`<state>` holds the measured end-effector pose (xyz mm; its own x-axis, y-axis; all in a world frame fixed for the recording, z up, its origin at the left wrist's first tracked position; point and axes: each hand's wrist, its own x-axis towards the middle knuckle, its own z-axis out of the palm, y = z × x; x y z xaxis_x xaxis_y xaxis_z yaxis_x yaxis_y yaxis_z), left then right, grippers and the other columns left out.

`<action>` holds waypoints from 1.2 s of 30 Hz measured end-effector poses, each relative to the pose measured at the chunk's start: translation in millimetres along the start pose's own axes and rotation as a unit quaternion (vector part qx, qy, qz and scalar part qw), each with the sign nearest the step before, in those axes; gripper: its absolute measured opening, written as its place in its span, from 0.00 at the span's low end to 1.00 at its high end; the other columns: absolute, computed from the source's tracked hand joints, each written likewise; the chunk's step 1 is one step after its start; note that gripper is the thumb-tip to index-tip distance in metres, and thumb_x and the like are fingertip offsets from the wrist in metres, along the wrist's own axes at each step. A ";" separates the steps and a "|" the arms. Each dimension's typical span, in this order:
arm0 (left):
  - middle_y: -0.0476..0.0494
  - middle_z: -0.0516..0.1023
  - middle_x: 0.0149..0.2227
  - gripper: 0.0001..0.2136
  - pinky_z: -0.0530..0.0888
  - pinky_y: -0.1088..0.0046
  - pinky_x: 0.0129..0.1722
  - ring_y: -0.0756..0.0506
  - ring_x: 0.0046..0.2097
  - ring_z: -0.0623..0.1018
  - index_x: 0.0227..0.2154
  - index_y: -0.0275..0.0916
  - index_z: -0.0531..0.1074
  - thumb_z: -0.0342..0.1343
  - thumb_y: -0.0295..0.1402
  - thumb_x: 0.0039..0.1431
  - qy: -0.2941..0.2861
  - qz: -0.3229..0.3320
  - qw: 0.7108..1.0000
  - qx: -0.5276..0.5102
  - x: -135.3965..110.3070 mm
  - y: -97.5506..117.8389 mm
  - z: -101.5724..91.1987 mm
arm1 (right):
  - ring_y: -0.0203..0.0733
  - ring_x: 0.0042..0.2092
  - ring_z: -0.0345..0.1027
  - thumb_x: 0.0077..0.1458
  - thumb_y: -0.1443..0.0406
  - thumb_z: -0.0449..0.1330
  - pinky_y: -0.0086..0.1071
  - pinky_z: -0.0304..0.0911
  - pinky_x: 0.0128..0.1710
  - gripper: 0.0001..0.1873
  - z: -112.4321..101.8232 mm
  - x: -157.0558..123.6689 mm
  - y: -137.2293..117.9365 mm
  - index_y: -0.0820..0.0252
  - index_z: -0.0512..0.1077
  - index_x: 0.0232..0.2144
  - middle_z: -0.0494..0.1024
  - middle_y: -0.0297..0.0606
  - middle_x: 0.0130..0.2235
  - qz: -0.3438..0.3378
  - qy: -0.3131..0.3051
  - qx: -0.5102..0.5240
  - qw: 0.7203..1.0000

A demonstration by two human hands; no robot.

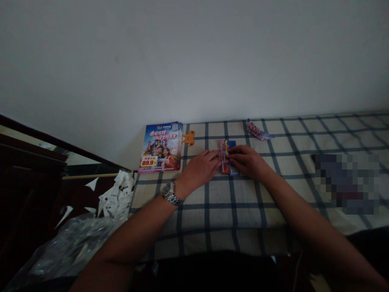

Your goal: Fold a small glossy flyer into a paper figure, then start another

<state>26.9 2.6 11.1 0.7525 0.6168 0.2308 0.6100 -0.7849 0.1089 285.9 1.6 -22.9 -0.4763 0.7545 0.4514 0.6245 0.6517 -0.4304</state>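
Note:
A flyer (228,168), folded small and printed in pink, red and blue, lies on the checked cloth (194,219). From its left side my left hand (200,167) presses the paper, fingers bent together and a metal watch (170,193) on the wrist. My right hand (249,162) grips the opposite edge, its fingertips resting on the flyer's upper face. Left of both hands sits a stack of matching flyers (161,147), unfolded, the top one showing a castle and people. A torn or crumpled, curved piece of printed paper (257,130) lies beyond my right hand.
An orange bear-shaped figure (189,138) is beside the stack. A blurred-out dark object (343,182) lies at the right. White paper scraps (117,194) and a clear plastic bag (73,239) are low at the left. A plain wall (194,61) rises behind the cloth.

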 end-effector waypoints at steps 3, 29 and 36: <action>0.39 0.76 0.55 0.14 0.78 0.62 0.51 0.41 0.52 0.75 0.55 0.36 0.75 0.49 0.33 0.75 0.000 0.006 1.000 -0.009 -0.5 -1.7 2.0 | 0.54 0.53 0.75 0.67 0.64 0.61 0.52 0.74 0.54 0.10 0.1 -0.2 0.1 0.55 0.83 0.45 0.79 0.49 0.52 -0.005 -0.003 -0.005 1.000; 0.39 0.74 0.56 0.16 0.78 0.62 0.48 0.40 0.52 0.73 0.60 0.42 0.72 0.52 0.38 0.74 -0.011 0.007 1.000 0.003 -2.9 -1.2 -1.3 | 0.54 0.54 0.75 0.67 0.63 0.61 0.52 0.73 0.55 0.11 -0.6 -0.7 0.5 0.55 0.83 0.46 0.78 0.49 0.52 0.001 -0.011 0.002 1.000; 0.38 0.73 0.58 0.16 0.73 0.55 0.61 0.39 0.59 0.72 0.60 0.39 0.72 0.48 0.36 0.76 0.014 0.016 1.000 -0.016 -0.4 1.4 3.5 | 0.54 0.54 0.75 0.66 0.63 0.62 0.53 0.73 0.55 0.11 -0.2 -1.3 -0.3 0.52 0.83 0.46 0.79 0.47 0.52 0.002 -0.011 0.010 1.000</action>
<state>28.3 1.5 7.8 0.7643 0.5898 0.2608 0.5772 -0.8060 0.1311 286.5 0.3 -23.2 -0.4874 0.7586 0.4324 0.6138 0.6498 -0.4483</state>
